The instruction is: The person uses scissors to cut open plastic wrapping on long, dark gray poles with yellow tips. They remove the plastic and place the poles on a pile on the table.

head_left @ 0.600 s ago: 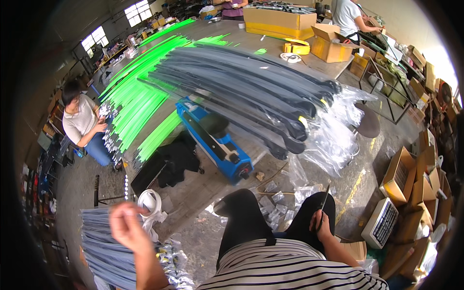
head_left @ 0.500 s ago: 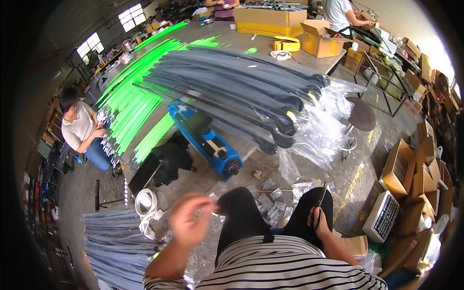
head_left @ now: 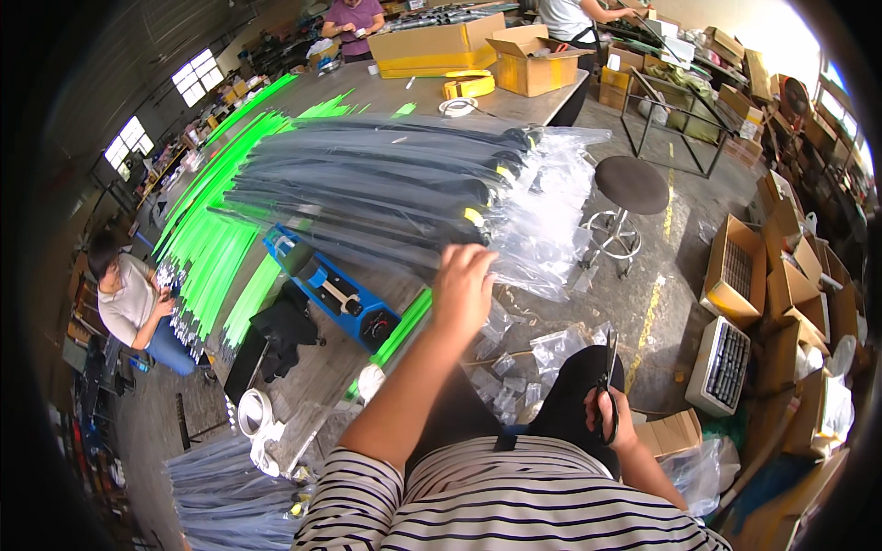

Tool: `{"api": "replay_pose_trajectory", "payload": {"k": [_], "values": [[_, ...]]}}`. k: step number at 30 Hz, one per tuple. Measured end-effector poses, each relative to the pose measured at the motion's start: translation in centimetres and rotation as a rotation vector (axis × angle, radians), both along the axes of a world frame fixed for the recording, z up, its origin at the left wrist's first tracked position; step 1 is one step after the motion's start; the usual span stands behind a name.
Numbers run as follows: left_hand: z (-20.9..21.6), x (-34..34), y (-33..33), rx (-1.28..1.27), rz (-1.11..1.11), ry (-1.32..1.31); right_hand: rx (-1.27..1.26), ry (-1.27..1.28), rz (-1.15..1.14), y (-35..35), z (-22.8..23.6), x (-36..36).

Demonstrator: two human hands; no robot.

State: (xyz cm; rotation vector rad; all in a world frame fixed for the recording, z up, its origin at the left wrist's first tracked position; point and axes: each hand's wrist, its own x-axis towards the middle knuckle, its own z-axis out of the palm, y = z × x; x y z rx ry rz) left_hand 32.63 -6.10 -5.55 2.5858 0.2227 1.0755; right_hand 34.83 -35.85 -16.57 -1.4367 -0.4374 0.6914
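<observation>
My left hand (head_left: 463,283) reaches forward over the near edge of the table. Its bent, slightly spread fingers are at the near side of a pile of dark rods in clear plastic bags (head_left: 358,174); whether they touch the plastic is hard to see. Close to my left forearm, a narrow green strip (head_left: 413,321) runs along the table edge, beside a blue bench device (head_left: 340,294). A small white bundle (head_left: 371,382) lies by the strip's lower end. Above my right thigh, my right hand (head_left: 614,415) is closed round dark-handled scissors (head_left: 608,372), blades pointing up and away.
Many green rods (head_left: 207,285) cover the table's left side, where a person sits. A round stool (head_left: 631,185) stands beyond the bags. Cartons (head_left: 735,266) and a tray (head_left: 719,365) line the right. More bagged rods (head_left: 230,505) lie low left; plastic scraps (head_left: 514,386) litter the floor.
My left hand has swung up and right from near my left thigh to the bagged rods. A green strip now shows beside the blue device. The scissors stay in my right hand; the view has shifted.
</observation>
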Motion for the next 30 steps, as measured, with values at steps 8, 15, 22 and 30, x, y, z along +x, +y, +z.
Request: {"api": "replay_pose_trajectory", "payload": {"k": [8, 15, 22, 30], "values": [[1.8, 3.5, 1.4, -0.026, -0.339, 0.42, -0.066, -0.092, 0.036, -0.1, 0.4, -0.9], [0.5, 5.9, -2.6, -0.325, -0.567, 0.543, -0.045, -0.08, 0.021, 1.6, 0.7, -1.8], [-1.3, 0.0, -4.8, -0.516, -0.416, 0.006, -0.148, -0.092, 0.044, 1.5, -0.3, -3.1], [-9.9, 0.5, -6.2, -1.877, -0.38, 0.03, -0.154, 0.172, 0.1, 3.1, -1.7, -3.6]]}}
